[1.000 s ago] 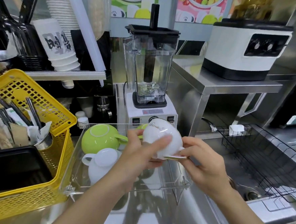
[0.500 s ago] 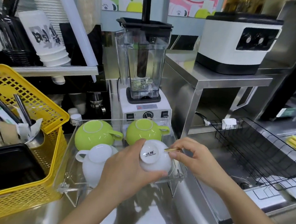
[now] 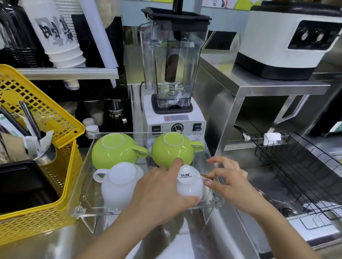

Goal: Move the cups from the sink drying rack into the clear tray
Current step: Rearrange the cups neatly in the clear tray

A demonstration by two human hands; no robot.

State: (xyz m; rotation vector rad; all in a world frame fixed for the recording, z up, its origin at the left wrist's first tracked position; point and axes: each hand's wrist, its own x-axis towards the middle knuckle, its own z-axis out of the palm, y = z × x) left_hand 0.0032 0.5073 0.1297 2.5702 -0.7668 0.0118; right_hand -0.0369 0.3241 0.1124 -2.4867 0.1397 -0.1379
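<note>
A clear tray (image 3: 87, 160) stands on the steel counter. Upside down in it are two green cups (image 3: 112, 151) (image 3: 172, 149) at the back and a white cup (image 3: 120, 180) at the front left. A second white cup (image 3: 189, 184), base up with a printed logo, is at the tray's front right. My left hand (image 3: 159, 193) wraps its side. My right hand (image 3: 229, 182) pinches its gold handle between thumb and finger. The black wire drying rack (image 3: 304, 175) over the sink at the right holds no cups that I can see.
A yellow basket (image 3: 41, 181) with utensils and a black tray sits left of the clear tray. A blender (image 3: 174, 73) stands right behind it. A steel shelf with a white appliance (image 3: 289, 40) rises at the right. Paper cups (image 3: 59, 36) are stacked at the upper left.
Both hands have turned the white cup base up and lowered it into the front right of the clear tray. The view has shifted slightly.
</note>
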